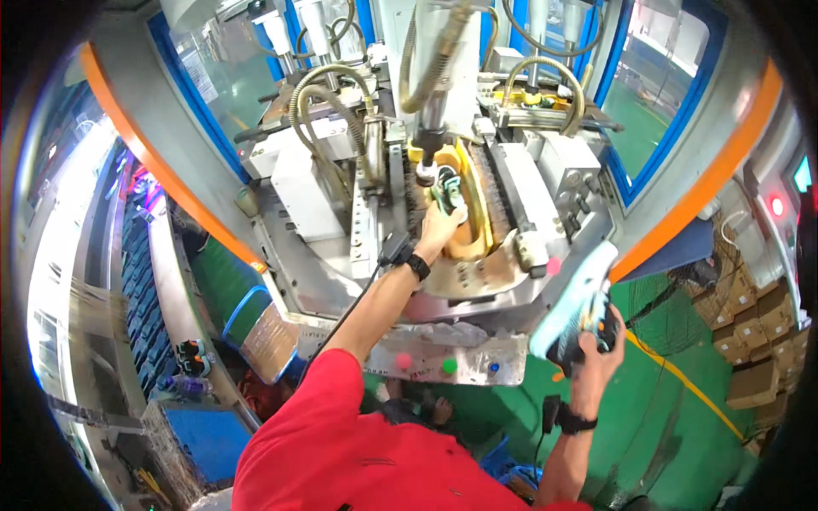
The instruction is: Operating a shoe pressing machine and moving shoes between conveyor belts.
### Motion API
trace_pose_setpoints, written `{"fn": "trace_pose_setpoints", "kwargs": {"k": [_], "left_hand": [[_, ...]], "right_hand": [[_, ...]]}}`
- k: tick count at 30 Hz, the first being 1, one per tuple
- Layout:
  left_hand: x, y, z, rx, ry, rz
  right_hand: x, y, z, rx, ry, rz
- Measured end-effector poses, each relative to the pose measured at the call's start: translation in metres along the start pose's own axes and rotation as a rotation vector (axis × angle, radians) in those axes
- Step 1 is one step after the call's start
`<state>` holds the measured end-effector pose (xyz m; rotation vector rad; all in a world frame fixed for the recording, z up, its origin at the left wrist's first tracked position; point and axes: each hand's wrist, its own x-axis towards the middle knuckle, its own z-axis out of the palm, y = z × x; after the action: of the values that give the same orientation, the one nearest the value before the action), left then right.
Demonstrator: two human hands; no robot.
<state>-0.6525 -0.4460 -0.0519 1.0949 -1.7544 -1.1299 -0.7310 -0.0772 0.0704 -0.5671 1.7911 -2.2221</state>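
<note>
Inside the machine, my left hand (440, 226) reaches to a black and mint-green shoe (449, 189) in a yellow mould (474, 196). Its fingers are closed on the near end of that shoe. A metal press rod with a pale tip (426, 173) stands right beside the shoe. Out to the right, in front of the machine, my right hand (596, 358) grips another shoe (569, 315). This one is tilted, its pale blue sole turned toward the machine and its dark upper against my fingers. Both wrists wear black bands.
Coiled hoses (328, 85) and white metal blocks (308, 192) flank the mould. A front panel (503, 362) carries pink, green and blue buttons. Orange-edged posts rise on both sides. On the left runs a conveyor (141, 289); at the right stand stacked cardboard boxes (754, 341).
</note>
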Motion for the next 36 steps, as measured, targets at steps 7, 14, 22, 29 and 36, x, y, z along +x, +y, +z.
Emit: {"fn": "trace_pose_setpoints", "kwargs": {"k": [7,14,22,29,36], "left_hand": [[0.102,-0.056,0.007,0.357,0.034,-0.232],[0.104,-0.030,-0.068,-0.307,0.024,-0.530],[-0.081,0.052,-0.237,-0.966,-0.309,-0.660],[-0.227,0.049,-0.373,-0.835,0.134,-0.496],[-0.332,0.051,-0.395,-0.794,0.700,-0.493]], "right_hand": [[0.012,-0.033,0.016,-0.142,0.171,-0.019],[0.104,-0.044,0.096,-0.489,-0.111,-0.143],[0.225,0.045,0.322,-0.935,-0.725,0.133],[0.186,0.204,0.439,-1.322,-0.527,-0.109],[0.178,0.237,0.443,-1.264,-0.696,-0.226]]}}
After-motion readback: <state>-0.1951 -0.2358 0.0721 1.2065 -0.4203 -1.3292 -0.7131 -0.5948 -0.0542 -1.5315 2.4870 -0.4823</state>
